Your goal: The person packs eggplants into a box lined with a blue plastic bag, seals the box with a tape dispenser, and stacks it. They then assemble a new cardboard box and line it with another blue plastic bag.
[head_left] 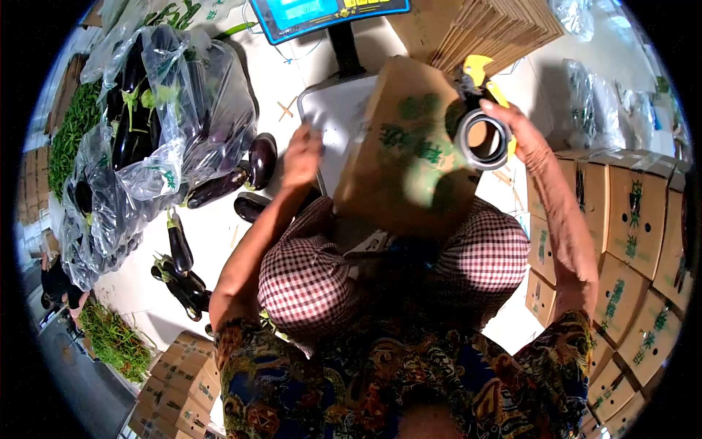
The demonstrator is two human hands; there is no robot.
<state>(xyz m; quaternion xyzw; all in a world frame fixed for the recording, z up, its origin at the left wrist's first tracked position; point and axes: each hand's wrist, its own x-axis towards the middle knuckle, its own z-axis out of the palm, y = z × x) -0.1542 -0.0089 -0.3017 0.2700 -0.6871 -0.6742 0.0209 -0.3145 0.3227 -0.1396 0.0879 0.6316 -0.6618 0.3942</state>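
Observation:
My right hand (521, 135) is wrapped round a yellow and black tape dispenser (479, 72), its tape roll (484, 139) facing up. The dispenser overlaps the right edge of a cardboard box (402, 157) with green printing. This box is tilted in front of my knees and covers part of the grey platform of a weighing scale (333, 121). My left hand (301, 157) is at the platform's left edge, apart from the box, its fingers smeared by motion. Loose eggplants (262, 161) lie on the floor just left of that hand.
Clear plastic bags of eggplants (135, 124) stand at the left, near heaps of green peppers (110, 336). The scale's display (307, 13) rises at the top. Flattened cardboard (497, 33) leans behind the box. Printed boxes (621, 241) are stacked at right; more boxes (175, 388) stand lower left.

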